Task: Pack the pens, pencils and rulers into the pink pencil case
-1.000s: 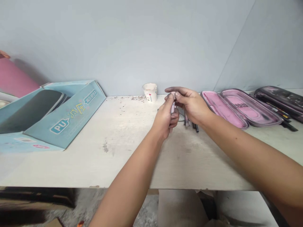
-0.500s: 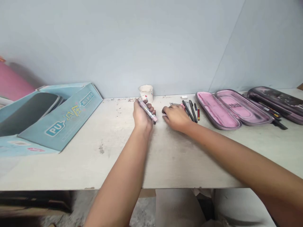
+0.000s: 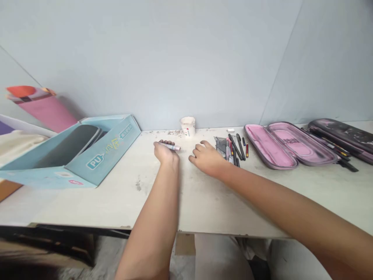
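Inside the curled left hand (image 3: 166,154), clasping a pale pen-like tube (image 3: 175,147) near the paper cup (image 3: 188,127). Holding the right hand (image 3: 206,158) palm-down over the table (image 3: 215,210), spread-fingered, just beside loose pens (image 3: 240,147), with an open pink pencil case (image 3: 270,147) farther right.

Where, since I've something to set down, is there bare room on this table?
Chiefly between the blue box and the left arm; a second patch lies between that arm and the right arm. Right of the right hand it is crowded: loose pens, the open pink case, then the dark case.
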`<state>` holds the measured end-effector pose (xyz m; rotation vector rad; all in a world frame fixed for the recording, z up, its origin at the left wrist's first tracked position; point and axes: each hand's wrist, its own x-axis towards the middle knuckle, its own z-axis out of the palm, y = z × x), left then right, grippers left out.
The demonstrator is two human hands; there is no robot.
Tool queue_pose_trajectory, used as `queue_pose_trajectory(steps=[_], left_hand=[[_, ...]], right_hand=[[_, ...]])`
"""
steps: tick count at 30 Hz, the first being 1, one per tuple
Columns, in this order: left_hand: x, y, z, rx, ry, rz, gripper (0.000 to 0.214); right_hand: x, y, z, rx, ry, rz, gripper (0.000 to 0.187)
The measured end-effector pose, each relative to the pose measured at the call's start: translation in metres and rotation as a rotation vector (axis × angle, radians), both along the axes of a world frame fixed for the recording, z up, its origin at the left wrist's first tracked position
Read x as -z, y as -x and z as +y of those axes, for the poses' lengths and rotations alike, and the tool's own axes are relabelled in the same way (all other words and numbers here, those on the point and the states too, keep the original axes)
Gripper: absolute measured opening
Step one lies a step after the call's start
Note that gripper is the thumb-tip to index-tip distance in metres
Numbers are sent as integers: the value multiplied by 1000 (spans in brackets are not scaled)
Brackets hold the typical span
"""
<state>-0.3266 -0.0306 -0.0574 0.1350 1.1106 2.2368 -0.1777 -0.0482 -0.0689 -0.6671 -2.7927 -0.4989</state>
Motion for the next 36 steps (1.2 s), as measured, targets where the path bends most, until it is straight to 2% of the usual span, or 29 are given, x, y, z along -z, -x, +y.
queue_pose_trajectory(steps=[2, 5, 8, 10, 14, 16, 18, 22, 27, 29, 32, 36], left_hand=[[1, 2, 1, -2, 0, 31, 18], [1, -2, 0, -37, 43, 212, 20], [-2, -13, -6, -71, 78, 519, 20], [-4, -26, -14, -34, 85, 752, 21], [-6, -64, -35, 240, 154, 1143, 21], [-6, -83, -44, 391, 179, 1284, 20], [-5, -95, -49, 492, 212, 1402, 19], [-2, -99, -50, 563, 253, 1504, 21], [1, -92, -46, 543, 295, 1546, 23], [1, -92, -47, 544, 296, 1575, 23], [0, -96, -50, 592, 268, 1657, 23], [1, -101, -53, 661, 246, 1758, 27]], right_hand=[[4, 9, 0, -74, -87, -8, 24], [1, 9, 2, -99, -109, 67, 27], [-9, -10, 0, -6, -12, 284, 24], [-15, -32, -3, 64, 113, 523, 21], [-15, -85, -2, 170, 410, 1136, 18], [-12, -104, 1, 151, 485, 1402, 20], [-9, -111, 4, 124, 522, 1561, 23], [-10, -103, -1, 91, 567, 1609, 20], [-14, -93, -21, 42, 558, 1445, 15], [-13, -96, -22, 44, 600, 1423, 15], [-8, -102, -12, 137, 670, 1517, 17], [1, -106, 2, 262, 629, 1514, 22]])
